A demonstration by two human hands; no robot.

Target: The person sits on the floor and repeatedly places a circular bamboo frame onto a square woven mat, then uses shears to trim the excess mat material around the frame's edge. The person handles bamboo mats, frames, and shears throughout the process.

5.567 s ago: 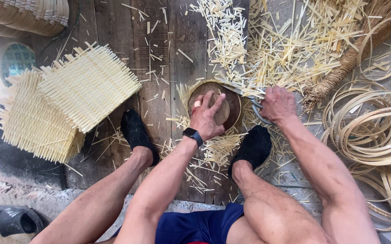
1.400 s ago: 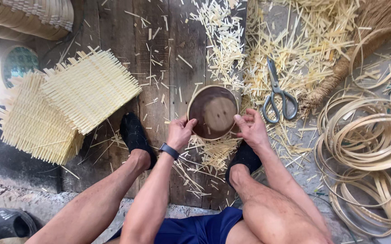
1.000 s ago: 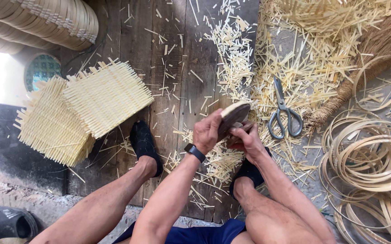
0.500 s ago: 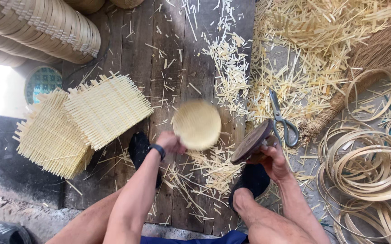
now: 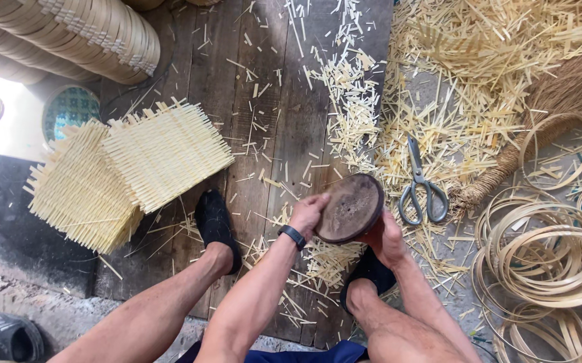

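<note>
Head view shows both hands gripping a round dark wooden mould [image 5: 351,207]: left hand [image 5: 307,212] on its edge, right hand [image 5: 385,236] beneath. Grey metal scissors [image 5: 420,184] lie just beside it on pale bamboo offcuts [image 5: 439,121].

- The carrier is a floor of dark weathered wooden planks [image 5: 264,81], running up and down the view; at the right edge it gives way to grey ground [image 5: 466,296].
- Near the left edge lie two square woven mats [image 5: 163,158], overlapping, the upper one tilted.
- At the top left corner rests a stack of pale rimmed woven trays [image 5: 96,33].
- Short pale straw offcuts [image 5: 351,87] are scattered down the middle and pile thickly toward the top right.
- Grey scissors [image 5: 420,185] lie among the offcuts, right of centre.
- Coiled bamboo hoops [image 5: 546,255] lie at the right edge, beside a twisted rope [image 5: 506,161].
- Two black shoes [image 5: 217,225] stand on the planks near the bottom edge.
</note>
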